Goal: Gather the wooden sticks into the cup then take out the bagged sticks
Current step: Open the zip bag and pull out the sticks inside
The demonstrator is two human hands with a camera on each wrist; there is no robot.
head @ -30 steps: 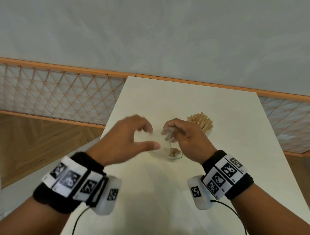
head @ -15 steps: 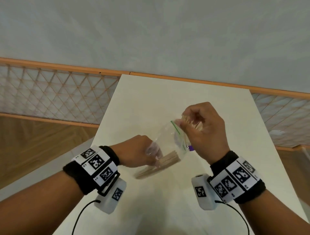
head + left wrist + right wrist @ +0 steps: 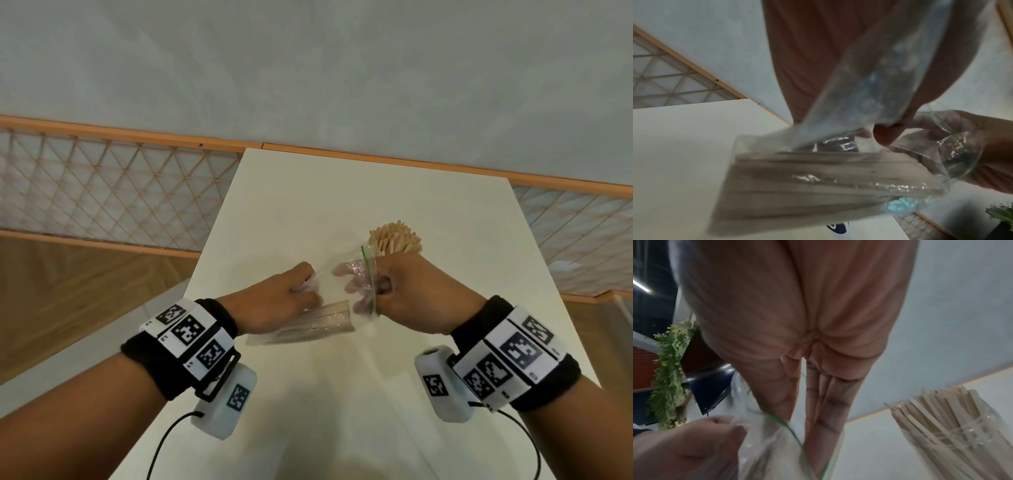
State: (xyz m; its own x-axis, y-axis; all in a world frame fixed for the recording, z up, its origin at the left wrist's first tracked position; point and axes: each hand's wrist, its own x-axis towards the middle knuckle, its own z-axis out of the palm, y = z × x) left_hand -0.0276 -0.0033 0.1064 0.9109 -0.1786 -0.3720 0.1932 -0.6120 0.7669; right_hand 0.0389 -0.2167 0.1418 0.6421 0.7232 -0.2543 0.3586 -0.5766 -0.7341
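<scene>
Both hands hold a clear zip bag (image 3: pixel 329 291) above the white table (image 3: pixel 342 411). My left hand (image 3: pixel 287 301) grips the bag's side, its thumb (image 3: pixel 885 134) pinching the plastic. My right hand (image 3: pixel 404 291) has its fingers (image 3: pixel 824 410) inside the bag's green-edged mouth, with the thumb outside on the rim. A bundle of flat wooden sticks (image 3: pixel 318 322) lies in the bag's low end (image 3: pixel 818 178). Just behind my right hand stands a clear cup (image 3: pixel 962 443) packed with upright wooden sticks (image 3: pixel 394 240).
The table's left edge (image 3: pixel 212 246) drops to a wooden floor. An orange lattice railing (image 3: pixel 102 192) runs along the far wall. In the right wrist view, a green plant (image 3: pixel 668 378) hangs off to the side.
The bag's mouth has come down from its raised position. My right fingers have slid inside the opening. My left hand has kept its grip on the bag's side.
</scene>
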